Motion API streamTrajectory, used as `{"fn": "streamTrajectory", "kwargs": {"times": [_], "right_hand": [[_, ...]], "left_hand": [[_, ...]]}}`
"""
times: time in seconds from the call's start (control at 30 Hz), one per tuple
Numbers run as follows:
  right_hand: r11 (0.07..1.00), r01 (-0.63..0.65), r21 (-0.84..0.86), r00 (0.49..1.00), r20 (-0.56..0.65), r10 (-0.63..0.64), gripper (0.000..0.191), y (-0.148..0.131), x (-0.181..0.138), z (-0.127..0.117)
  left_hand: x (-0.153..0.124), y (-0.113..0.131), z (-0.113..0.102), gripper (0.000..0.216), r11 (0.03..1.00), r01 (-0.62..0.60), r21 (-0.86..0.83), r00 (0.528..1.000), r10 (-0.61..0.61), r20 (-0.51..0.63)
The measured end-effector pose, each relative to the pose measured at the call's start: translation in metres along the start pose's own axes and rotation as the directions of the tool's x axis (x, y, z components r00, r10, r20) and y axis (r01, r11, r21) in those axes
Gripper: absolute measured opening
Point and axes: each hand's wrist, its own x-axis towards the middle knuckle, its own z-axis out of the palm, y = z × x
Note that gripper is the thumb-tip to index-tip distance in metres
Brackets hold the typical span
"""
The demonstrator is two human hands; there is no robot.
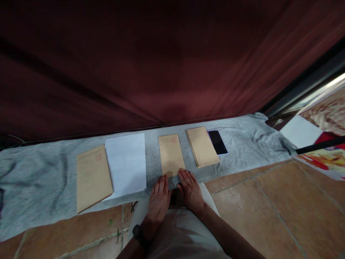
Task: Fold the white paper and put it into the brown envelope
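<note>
A brown envelope (pixel 171 153) lies flat in front of me on a grey cloth (pixel 242 144), with a small reddish mark near its far end. My left hand (pixel 159 198) rests palm down at its near left corner, fingers stretched out. At the near right corner lies my right hand (pixel 191 189), also flat, its fingertips touching the envelope's edge. To the right is a thicker stack of brown envelopes (pixel 202 145). White paper sheets (pixel 126 162) are on the left, and another pile of brown envelopes (pixel 93 174) overlaps their left side.
A phone (pixel 217 142) with a dark screen lies right of the thicker stack. Behind the cloth hangs a dark red curtain (pixel 167 72). Brown floor tiles (pixel 256 205) show in front. At far right are a white sheet (pixel 302 131) and a colourful printed sheet (pixel 325 162).
</note>
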Motion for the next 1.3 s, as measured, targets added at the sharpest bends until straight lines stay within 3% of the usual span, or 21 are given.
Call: {"fn": "streamTrajectory", "kwargs": {"times": [0.13, 0.3, 0.4, 0.6, 0.73, 0.8, 0.87, 1.07, 1.13, 1.23, 1.3], "right_hand": [[1.000, -0.009, -0.004, 1.000, 0.008, 0.009, 0.056, 0.001, -0.001, -0.001], [1.000, -0.012, -0.002, 1.000, 0.006, 0.012, 0.055, -0.001, 0.001, -0.003], [1.000, -0.014, 0.014, 1.000, -0.012, 0.014, 0.054, -0.003, 0.003, -0.004], [0.999, -0.023, 0.029, 0.999, -0.029, 0.024, 0.053, -0.003, 0.003, -0.002], [0.999, -0.025, 0.048, 0.999, -0.035, 0.027, 0.055, -0.003, 0.003, 0.000], [0.998, -0.034, 0.056, 0.999, -0.035, 0.036, 0.055, -0.003, 0.003, 0.000], [0.997, -0.042, 0.064, 0.998, -0.035, 0.045, 0.056, -0.004, 0.004, 0.000], [0.994, -0.090, 0.060, 0.996, -0.013, 0.091, 0.051, -0.008, 0.013, -0.010], [0.990, -0.133, 0.040, 0.991, -0.010, 0.133, 0.047, -0.010, 0.018, -0.014], [0.986, -0.162, 0.048, 0.987, -0.006, 0.162, 0.040, -0.014, 0.028, -0.019], [0.981, -0.173, 0.083, 0.985, -0.001, 0.174, 0.033, -0.016, 0.033, -0.023]], "left_hand": [[0.001, -0.003, -0.003, 0.056, 0.981, 0.066, -0.181, 0.996, -0.077, -0.052], [0.019, -0.008, 0.000, 0.048, 0.877, 0.223, -0.425, 0.952, -0.290, -0.099], [0.033, -0.014, 0.001, 0.047, 0.796, 0.328, -0.509, 0.917, -0.398, -0.030], [0.056, -0.015, -0.013, 0.032, 0.730, 0.465, -0.501, 0.880, -0.442, 0.173], [0.069, -0.014, -0.025, 0.025, 0.647, 0.606, -0.463, 0.795, -0.512, 0.326], [0.073, -0.016, -0.029, 0.018, 0.595, 0.631, -0.498, 0.775, -0.511, 0.372], [0.076, -0.019, -0.032, 0.009, 0.546, 0.624, -0.558, 0.780, -0.479, 0.403], [0.075, -0.020, -0.031, 0.026, 0.410, 0.608, -0.680, 0.791, -0.389, 0.473], [0.072, -0.014, -0.032, 0.030, 0.311, 0.591, -0.744, 0.799, -0.354, 0.487], [0.068, -0.001, -0.038, 0.033, 0.177, 0.517, -0.838, 0.836, -0.316, 0.449], [0.067, 0.007, -0.045, 0.032, 0.211, 0.463, -0.861, 0.866, -0.315, 0.389]]}}
